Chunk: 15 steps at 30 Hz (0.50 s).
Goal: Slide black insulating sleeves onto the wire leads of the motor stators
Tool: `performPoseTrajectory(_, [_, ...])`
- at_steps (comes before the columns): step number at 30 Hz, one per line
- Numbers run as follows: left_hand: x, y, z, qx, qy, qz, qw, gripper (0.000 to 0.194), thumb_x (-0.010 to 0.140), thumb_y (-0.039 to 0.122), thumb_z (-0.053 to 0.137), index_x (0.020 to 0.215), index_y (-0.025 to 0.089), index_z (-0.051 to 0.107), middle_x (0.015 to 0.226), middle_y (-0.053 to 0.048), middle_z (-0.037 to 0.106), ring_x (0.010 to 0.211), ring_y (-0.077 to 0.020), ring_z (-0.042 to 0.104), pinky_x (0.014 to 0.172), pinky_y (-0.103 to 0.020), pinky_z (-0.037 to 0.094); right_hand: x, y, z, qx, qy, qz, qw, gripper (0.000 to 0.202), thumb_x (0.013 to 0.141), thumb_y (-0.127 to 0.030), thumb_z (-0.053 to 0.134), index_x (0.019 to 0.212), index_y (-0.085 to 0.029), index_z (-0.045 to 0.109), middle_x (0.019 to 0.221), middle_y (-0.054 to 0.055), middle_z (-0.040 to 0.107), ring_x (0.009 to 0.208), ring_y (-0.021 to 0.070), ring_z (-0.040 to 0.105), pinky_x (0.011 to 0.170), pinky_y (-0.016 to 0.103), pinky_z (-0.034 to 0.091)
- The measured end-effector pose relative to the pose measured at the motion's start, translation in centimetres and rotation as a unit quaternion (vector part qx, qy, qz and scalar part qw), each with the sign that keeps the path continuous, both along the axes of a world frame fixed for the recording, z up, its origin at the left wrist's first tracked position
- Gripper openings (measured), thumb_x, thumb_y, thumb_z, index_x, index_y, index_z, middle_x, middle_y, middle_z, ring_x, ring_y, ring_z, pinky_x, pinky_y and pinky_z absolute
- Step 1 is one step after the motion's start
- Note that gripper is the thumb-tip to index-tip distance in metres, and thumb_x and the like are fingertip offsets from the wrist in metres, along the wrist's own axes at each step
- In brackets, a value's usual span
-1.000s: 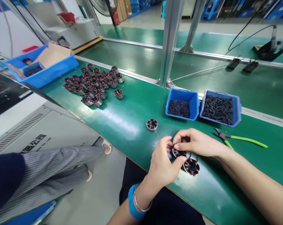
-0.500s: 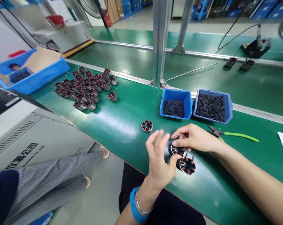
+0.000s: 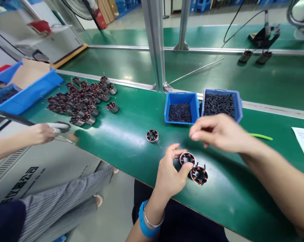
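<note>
My left hand (image 3: 170, 173) grips a motor stator (image 3: 184, 155), a metal ring with copper windings and black inserts, between thumb and fingers. Touching or nearly touching it is a second stator (image 3: 204, 178), resting on the green table with short black pieces standing up from its rim. My right hand (image 3: 217, 132) hovers just in front of the two parts bins. Its thumb and fingertips are brought together, and whatever they may hold is too small to make out. A third stator (image 3: 152, 135) lies farther left, with a thin wire at its edge.
A blue bin (image 3: 182, 95) and a paler bin (image 3: 239, 104) hold small black tubes. Behind my right wrist shows a green handle (image 3: 261, 136). Many stators (image 3: 78, 97) cluster at left, where a co-worker's hand (image 3: 42, 133) holds a white-handled tool. A metal post (image 3: 155, 43) rises behind.
My right hand has lifted off the stator and moved up toward the bins. My left hand has closed around that stator. A co-worker's hand has come in at left. The view has shifted.
</note>
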<state>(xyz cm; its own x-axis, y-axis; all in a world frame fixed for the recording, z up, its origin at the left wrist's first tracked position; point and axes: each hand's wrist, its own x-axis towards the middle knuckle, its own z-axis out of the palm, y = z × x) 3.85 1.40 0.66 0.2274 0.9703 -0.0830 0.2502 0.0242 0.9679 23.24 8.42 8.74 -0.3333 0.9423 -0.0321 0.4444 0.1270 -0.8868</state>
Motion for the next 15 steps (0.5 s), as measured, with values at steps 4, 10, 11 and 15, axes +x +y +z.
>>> performPoseTrajectory(4, [-0.2, 0.5, 0.1, -0.012, -0.001, -0.013, 1.000, 0.043, 0.079, 0.021, 0.069, 0.122, 0.018, 0.061, 0.116, -0.009, 0.074, 0.106, -0.0234, 0.070, 0.099, -0.043, 0.054, 4.6, 2.1, 0.7, 0.202, -0.126, -0.224, 0.945, 0.022, 0.082, -0.042, 0.070, 0.083, -0.022, 0.078, 0.078, 0.005, 0.072, 0.064, 0.0206, 0.065, 0.063, 0.037, 0.051])
performPoseTrajectory(10, [0.5, 2.1, 1.0, -0.029, 0.013, -0.024, 0.999, 0.022, 0.082, 0.021, 0.068, 0.103, 0.019, 0.074, 0.105, -0.007, 0.077, 0.094, -0.0214, 0.071, 0.089, -0.037, 0.058, 8.5, 5.6, -4.1, 0.170, -0.381, -0.093, 0.904, 0.030, 0.079, -0.035, 0.066, 0.099, -0.017, 0.079, 0.093, 0.013, 0.074, 0.092, 0.0317, 0.068, 0.086, 0.047, 0.053])
performPoseTrajectory(11, [0.7, 2.3, 1.0, -0.028, 0.010, -0.024, 0.999, 0.021, 0.083, 0.020, 0.066, 0.102, 0.019, 0.075, 0.103, -0.007, 0.077, 0.093, -0.0210, 0.071, 0.088, -0.036, 0.058, 8.5, 5.7, -4.6, 0.172, -0.387, -0.091, 0.901, 0.030, 0.080, -0.036, 0.065, 0.099, -0.017, 0.079, 0.093, 0.013, 0.073, 0.092, 0.0307, 0.067, 0.086, 0.047, 0.053])
performPoseTrajectory(15, [1.1, 2.4, 0.7, -0.030, -0.005, -0.021, 0.999, 0.019, 0.087, 0.022, 0.063, 0.100, 0.019, 0.076, 0.097, -0.006, 0.078, 0.092, -0.0209, 0.072, 0.086, -0.036, 0.058, 8.1, 5.5, -4.5, 0.172, -0.394, -0.109, 0.896, 0.023, 0.086, -0.030, 0.058, 0.089, -0.019, 0.079, 0.093, 0.012, 0.073, 0.086, 0.0287, 0.066, 0.080, 0.045, 0.051])
